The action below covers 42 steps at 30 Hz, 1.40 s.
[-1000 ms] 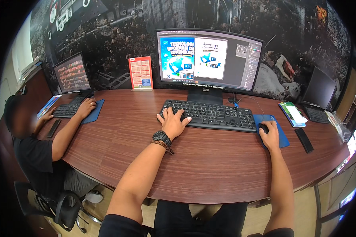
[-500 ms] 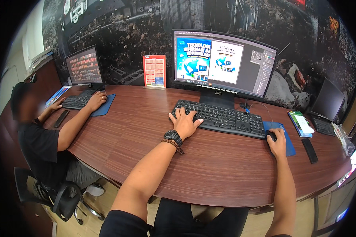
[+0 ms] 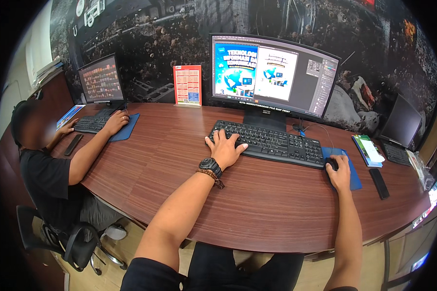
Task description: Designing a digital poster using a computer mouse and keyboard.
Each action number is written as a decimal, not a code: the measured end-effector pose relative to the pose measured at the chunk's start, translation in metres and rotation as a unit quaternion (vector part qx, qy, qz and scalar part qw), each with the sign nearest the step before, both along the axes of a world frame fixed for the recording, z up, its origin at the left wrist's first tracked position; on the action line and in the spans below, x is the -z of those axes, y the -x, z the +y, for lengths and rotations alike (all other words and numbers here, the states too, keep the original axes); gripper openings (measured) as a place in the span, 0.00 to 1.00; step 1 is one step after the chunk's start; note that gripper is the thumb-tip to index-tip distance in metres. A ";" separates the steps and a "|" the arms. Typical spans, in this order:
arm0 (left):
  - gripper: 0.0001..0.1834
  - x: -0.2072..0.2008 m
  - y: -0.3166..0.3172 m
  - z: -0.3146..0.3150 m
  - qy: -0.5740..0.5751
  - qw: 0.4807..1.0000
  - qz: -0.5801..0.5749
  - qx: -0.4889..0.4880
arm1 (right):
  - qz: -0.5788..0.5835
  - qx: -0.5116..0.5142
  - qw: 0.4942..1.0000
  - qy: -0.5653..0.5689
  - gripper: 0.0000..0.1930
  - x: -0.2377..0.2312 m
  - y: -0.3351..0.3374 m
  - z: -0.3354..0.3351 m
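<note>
Locate the full-size black keyboard (image 3: 277, 144) on the wood-grain counter (image 3: 272, 208), directly in front of the wide monitor (image 3: 274, 72); probably so aligned for viewing and keying from one seat. Note the left hand (image 3: 225, 151) over the left end of the keyboard, with fingers open and fanned across the keys and with thumb extended toward the lower edge; apparently so spread to cover several keys at once. Key depression: not possible to tell. Note the right hand (image 3: 341, 174) curled over the black mouse (image 3: 331, 164), with fingers closed around its body. Observe the mouse on the blue mouse pad (image 3: 355, 179), just beside the right end of the keyboard; likely placed there for smooth tracking and short reach. Find the dark smartphone (image 3: 379, 184) to the right of the pad, apart from the hand; presumably so placed to leave mouse travel unobstructed. At far left, note a co-worker (image 3: 48, 179) seated at a second keyboard (image 3: 90, 124).
</note>
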<state>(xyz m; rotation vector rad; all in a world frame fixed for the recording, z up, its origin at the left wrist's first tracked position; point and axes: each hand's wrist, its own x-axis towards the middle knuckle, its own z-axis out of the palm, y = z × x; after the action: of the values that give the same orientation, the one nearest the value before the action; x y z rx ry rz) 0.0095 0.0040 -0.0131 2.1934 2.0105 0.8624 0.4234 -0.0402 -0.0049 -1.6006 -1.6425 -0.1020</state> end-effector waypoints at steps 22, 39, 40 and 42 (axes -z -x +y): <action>0.32 0.002 0.001 0.002 -0.005 1.000 0.000 0.002 | -0.005 -0.032 0.999 -0.008 0.16 0.002 -0.001 0.000; 0.31 0.000 0.001 0.001 -0.006 1.000 0.001 -0.002 | -0.002 -0.030 1.000 -0.010 0.16 0.001 0.001 -0.001; 0.31 0.000 0.002 0.001 -0.006 1.000 0.001 -0.002 | -0.003 -0.028 1.000 -0.013 0.16 0.001 0.002 0.000; 0.30 -0.001 0.000 0.001 -0.004 1.000 -0.003 -0.001 | -0.004 -0.022 1.000 -0.015 0.16 0.003 -0.001 0.000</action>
<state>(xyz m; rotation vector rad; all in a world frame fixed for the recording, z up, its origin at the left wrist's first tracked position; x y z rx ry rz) 0.0094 0.0050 -0.0126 2.1908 2.0092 0.8779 0.4246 -0.0401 -0.0079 -1.5428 -1.6737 -0.1083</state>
